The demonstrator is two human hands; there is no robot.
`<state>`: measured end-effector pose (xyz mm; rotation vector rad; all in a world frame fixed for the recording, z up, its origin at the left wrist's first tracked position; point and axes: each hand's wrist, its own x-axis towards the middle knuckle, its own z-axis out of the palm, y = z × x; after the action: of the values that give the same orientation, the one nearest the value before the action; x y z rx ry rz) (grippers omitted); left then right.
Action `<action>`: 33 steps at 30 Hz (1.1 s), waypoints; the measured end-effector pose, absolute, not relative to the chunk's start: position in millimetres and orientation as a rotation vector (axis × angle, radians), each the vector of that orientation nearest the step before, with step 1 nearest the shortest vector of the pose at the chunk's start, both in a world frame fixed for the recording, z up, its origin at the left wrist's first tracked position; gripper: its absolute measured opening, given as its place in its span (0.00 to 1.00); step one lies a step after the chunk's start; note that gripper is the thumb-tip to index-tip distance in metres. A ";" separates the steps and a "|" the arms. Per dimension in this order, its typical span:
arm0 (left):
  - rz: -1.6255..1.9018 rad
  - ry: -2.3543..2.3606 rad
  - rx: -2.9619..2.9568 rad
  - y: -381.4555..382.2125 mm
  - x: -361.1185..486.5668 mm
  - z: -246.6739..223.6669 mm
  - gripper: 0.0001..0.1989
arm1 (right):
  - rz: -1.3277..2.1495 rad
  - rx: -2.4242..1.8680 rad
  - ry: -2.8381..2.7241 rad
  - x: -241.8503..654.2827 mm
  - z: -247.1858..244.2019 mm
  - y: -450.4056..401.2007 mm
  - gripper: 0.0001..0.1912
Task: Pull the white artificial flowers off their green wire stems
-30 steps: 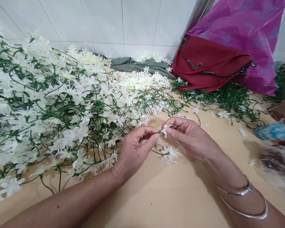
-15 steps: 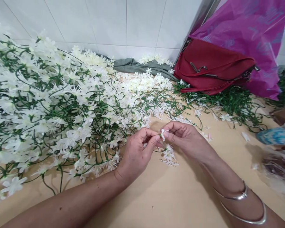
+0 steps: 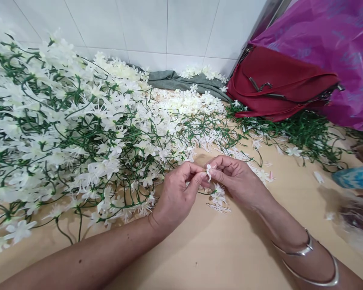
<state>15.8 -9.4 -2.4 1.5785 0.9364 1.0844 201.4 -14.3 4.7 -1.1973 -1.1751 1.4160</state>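
Note:
Near the middle of the table, my left hand (image 3: pixel 179 193) pinches the green stem end of a small artificial branch. Thumb and finger of my right hand (image 3: pixel 237 179) close on a small white flower (image 3: pixel 208 172) at that stem's tip. The two hands nearly touch. Just below them, a white blossom (image 3: pixel 218 195) with thin white stamens lies over the tabletop (image 3: pixel 181 257). A large heap of white flowers on green stems (image 3: pixel 78 133) fills the left side, close beside my left hand.
Loose white petals (image 3: pixel 184 102) lie behind the hands, near a grey cloth (image 3: pixel 175 80) along the tiled wall. A red bag (image 3: pixel 284 84) rests on green stems (image 3: pixel 305 129) before a purple plastic bag (image 3: pixel 329 48). Right edge: a blue-white item (image 3: pixel 353 177) and clear plastic (image 3: pixel 356 217).
The view has shifted slightly, so the surroundings sit a little further right. The white flower between my fingertips is turned slightly, and both hands keep their pinch.

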 end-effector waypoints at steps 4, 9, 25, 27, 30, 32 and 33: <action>1.061 0.922 1.571 -10.2 16.7 -2.2 0.07 | 1.444 -1.213 -1.195 203.1 5.9 -13.4 0.15; 1.041 0.886 1.483 -11.1 17.5 -2.9 0.06 | 1.505 -1.168 -1.119 206.4 6.7 -11.4 0.13; 1.018 0.879 1.568 -10.2 15.4 1.5 0.08 | 1.526 -1.157 -1.185 210.2 9.5 -9.4 0.13; 1.015 0.888 1.596 -11.0 15.5 2.1 0.08 | 1.543 -1.163 -1.201 210.6 10.3 -9.0 0.12; 0.993 0.906 1.605 -12.0 15.6 2.2 0.07 | 1.553 -1.152 -1.211 210.4 11.0 -8.8 0.11; 0.984 0.918 1.601 -11.6 15.4 1.7 0.07 | 1.538 -1.144 -1.210 208.9 11.3 -9.1 0.12; 0.982 0.923 1.602 -11.1 15.2 1.1 0.07 | 1.527 -1.142 -1.209 208.0 11.4 -9.3 0.12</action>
<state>15.2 -11.1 1.1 1.6017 0.9226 0.9818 208.0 -9.3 11.4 -1.1417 -1.2093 1.5266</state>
